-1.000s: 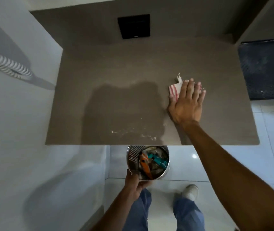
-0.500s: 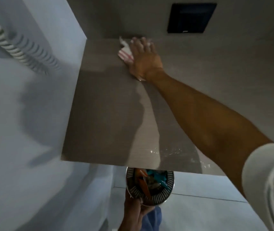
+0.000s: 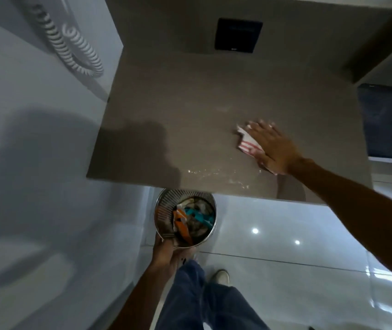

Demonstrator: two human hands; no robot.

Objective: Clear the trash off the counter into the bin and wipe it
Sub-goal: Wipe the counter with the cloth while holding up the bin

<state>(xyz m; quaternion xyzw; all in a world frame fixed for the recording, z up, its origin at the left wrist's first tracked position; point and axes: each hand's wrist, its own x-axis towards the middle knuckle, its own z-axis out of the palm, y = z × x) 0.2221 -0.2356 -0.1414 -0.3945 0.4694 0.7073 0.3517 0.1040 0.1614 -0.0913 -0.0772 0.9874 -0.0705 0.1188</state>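
The red-striped cloth (image 3: pixel 247 145) lies on the brown counter (image 3: pixel 190 110), right of centre near the front edge, pinned flat under my right hand (image 3: pixel 273 148), fingers spread rather than clenched. Pale crumbs (image 3: pixel 214 173) speckle the front edge beside it. Just below that edge, my left hand (image 3: pixel 166 253) is clamped on the rim of 1 metal bin (image 3: pixel 164 208) holding wrappers.

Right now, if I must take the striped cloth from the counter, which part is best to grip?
Grip the free corner of the striped cloth that sticks out left of the right hand, coming from the left: the rest lies flat, pinned under the palm.
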